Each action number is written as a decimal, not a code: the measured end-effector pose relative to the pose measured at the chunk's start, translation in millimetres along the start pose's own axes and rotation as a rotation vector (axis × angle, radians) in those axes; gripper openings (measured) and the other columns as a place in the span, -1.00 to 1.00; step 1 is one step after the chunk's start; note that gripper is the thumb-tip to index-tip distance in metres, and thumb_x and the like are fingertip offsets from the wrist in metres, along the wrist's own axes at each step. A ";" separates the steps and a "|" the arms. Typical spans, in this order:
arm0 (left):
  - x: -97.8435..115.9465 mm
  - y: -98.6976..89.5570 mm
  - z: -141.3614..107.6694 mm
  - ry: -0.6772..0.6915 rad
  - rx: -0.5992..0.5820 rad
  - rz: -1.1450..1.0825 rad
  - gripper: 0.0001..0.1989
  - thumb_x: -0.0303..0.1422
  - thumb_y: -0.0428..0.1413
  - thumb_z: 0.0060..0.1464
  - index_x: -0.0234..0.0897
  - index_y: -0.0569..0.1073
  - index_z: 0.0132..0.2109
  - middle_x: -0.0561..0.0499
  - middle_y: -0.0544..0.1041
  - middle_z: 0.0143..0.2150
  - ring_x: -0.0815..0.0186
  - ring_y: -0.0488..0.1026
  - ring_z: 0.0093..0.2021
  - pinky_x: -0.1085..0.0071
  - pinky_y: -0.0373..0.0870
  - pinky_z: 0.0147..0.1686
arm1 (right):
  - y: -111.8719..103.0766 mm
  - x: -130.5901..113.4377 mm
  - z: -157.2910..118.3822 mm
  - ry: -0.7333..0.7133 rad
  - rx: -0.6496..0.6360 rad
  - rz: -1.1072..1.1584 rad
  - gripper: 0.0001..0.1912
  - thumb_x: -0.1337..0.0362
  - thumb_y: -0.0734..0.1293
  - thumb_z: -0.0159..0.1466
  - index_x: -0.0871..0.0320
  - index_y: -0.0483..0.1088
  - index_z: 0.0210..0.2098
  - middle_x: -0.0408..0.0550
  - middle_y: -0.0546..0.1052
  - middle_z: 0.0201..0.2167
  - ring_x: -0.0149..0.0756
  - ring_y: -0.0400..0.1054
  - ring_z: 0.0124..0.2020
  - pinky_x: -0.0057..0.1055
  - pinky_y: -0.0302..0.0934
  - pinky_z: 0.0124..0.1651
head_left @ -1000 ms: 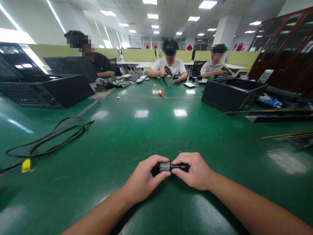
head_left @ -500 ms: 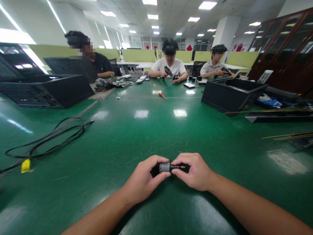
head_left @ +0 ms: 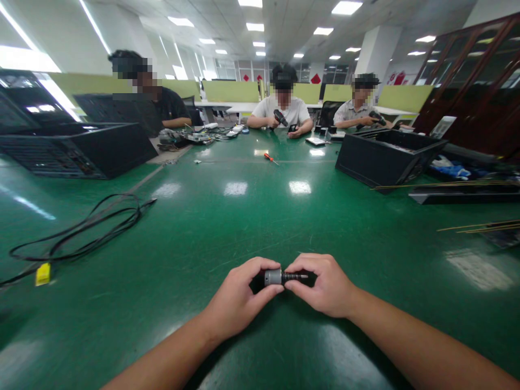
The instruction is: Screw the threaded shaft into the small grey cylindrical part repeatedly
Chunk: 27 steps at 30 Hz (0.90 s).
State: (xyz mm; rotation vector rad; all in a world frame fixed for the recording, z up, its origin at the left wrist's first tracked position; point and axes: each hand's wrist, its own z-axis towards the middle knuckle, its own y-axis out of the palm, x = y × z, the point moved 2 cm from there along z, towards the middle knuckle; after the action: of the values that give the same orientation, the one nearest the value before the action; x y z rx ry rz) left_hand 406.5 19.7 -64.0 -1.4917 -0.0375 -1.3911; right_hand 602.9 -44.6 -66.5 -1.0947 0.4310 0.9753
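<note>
My left hand is closed, thumb and fingers pinching the body of a small grey motor-like cylinder at its edges. From the cylinder's right end a dark shaft sticks out, ridged or wrapped in a spring, with a pale tip. My right hand curls around this shaft, its fingertips pressed close to where shaft and cylinder meet. The piece lies roughly level, just above or on the green table; I cannot tell which.
Black cables with a yellow tag lie left. Open black computer cases stand at left and right. A red screwdriver lies mid-table. Thin rods reach in from the right. Three people sit across, two holding power drills.
</note>
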 end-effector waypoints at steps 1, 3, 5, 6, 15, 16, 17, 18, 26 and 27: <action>0.1 0.0 0.0 0.002 0.001 -0.002 -0.75 -0.30 0.20 0.17 -0.16 0.46 0.00 0.03 0.58 -0.11 0.25 0.52 -0.11 0.32 0.41 -0.08 | 0.1 0.1 -0.1 -0.002 0.001 0.001 -0.92 0.37 0.42 0.20 0.14 0.54 -0.28 -0.10 0.59 -0.39 -0.32 0.46 -0.38 -0.41 0.26 -0.28; 0.3 -0.2 -0.3 0.004 0.000 -0.001 -0.75 -0.30 0.20 0.17 -0.17 0.47 -0.01 0.02 0.58 -0.12 0.25 0.52 -0.11 0.32 0.41 -0.08 | 0.1 0.3 -0.2 -0.006 0.005 -0.003 -0.92 0.37 0.42 0.20 0.13 0.54 -0.28 -0.10 0.59 -0.39 -0.32 0.46 -0.38 -0.40 0.26 -0.28; 0.5 -0.4 -1.2 0.002 -0.003 0.005 -0.74 -0.29 0.20 0.17 -0.18 0.46 0.00 0.02 0.58 -0.11 0.24 0.52 -0.11 0.32 0.41 -0.08 | 0.0 0.5 -0.3 -0.009 0.004 -0.007 -0.93 0.36 0.42 0.21 0.13 0.53 -0.28 -0.09 0.59 -0.39 -0.31 0.46 -0.38 -0.40 0.27 -0.28; 0.5 -0.5 -1.7 0.001 -0.002 0.007 -0.74 -0.29 0.20 0.17 -0.18 0.46 0.01 0.01 0.58 -0.11 0.24 0.52 -0.10 0.32 0.42 -0.07 | -0.1 0.6 -0.4 -0.010 0.004 -0.007 -0.93 0.36 0.42 0.21 0.12 0.53 -0.28 -0.09 0.59 -0.39 -0.31 0.46 -0.38 -0.39 0.27 -0.28; 0.1 0.2 -1.2 0.009 0.015 0.008 -0.74 -0.28 0.20 0.17 -0.18 0.47 0.00 0.01 0.59 -0.11 0.23 0.53 -0.11 0.32 0.42 -0.08 | 0.0 1.2 -0.7 -0.012 0.001 -0.015 -0.93 0.35 0.42 0.21 0.12 0.52 -0.27 -0.10 0.59 -0.38 -0.31 0.46 -0.38 -0.39 0.27 -0.28; 0.3 0.0 -0.9 0.011 0.016 0.006 -0.74 -0.28 0.20 0.17 -0.18 0.47 0.00 0.01 0.59 -0.11 0.23 0.53 -0.11 0.32 0.42 -0.08 | 0.0 1.1 -0.7 -0.010 0.004 -0.013 -0.92 0.35 0.42 0.21 0.12 0.52 -0.27 -0.10 0.59 -0.38 -0.31 0.46 -0.38 -0.39 0.27 -0.28; 0.5 -0.2 -0.7 0.012 0.018 0.004 -0.74 -0.28 0.20 0.17 -0.18 0.47 0.00 0.01 0.59 -0.12 0.23 0.52 -0.11 0.32 0.42 -0.08 | -0.1 1.1 -0.8 -0.007 0.005 -0.012 -0.92 0.35 0.42 0.21 0.12 0.52 -0.27 -0.09 0.59 -0.38 -0.31 0.46 -0.38 -0.39 0.27 -0.28; 0.8 -0.4 -0.5 0.013 0.019 0.002 -0.74 -0.28 0.20 0.17 -0.18 0.47 0.00 0.01 0.59 -0.12 0.23 0.52 -0.12 0.32 0.42 -0.09 | 0.0 1.1 -0.8 -0.004 0.006 -0.010 -0.92 0.35 0.43 0.20 0.12 0.52 -0.27 -0.09 0.59 -0.38 -0.31 0.46 -0.38 -0.39 0.27 -0.28; 1.5 -0.6 -1.5 0.007 0.013 0.004 -0.74 -0.28 0.20 0.17 -0.18 0.46 0.00 0.01 0.58 -0.12 0.24 0.52 -0.12 0.33 0.42 -0.08 | 0.5 1.9 -0.7 -0.014 0.016 -0.012 -0.94 0.34 0.42 0.22 0.13 0.52 -0.27 -0.09 0.59 -0.39 -0.31 0.46 -0.39 -0.39 0.27 -0.29; 1.2 -0.6 -1.5 0.004 0.014 0.006 -0.74 -0.28 0.19 0.17 -0.19 0.47 0.00 0.00 0.59 -0.13 0.23 0.52 -0.12 0.32 0.42 -0.09 | 0.4 2.0 -0.6 -0.018 0.018 -0.015 -0.93 0.34 0.42 0.22 0.13 0.52 -0.27 -0.09 0.59 -0.39 -0.31 0.46 -0.39 -0.40 0.27 -0.30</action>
State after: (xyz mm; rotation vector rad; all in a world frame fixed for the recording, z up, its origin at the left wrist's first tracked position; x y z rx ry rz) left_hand 405.5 18.3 -63.1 -1.4760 -0.0395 -1.3863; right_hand 603.7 -44.2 -68.4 -1.0714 0.4160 0.9660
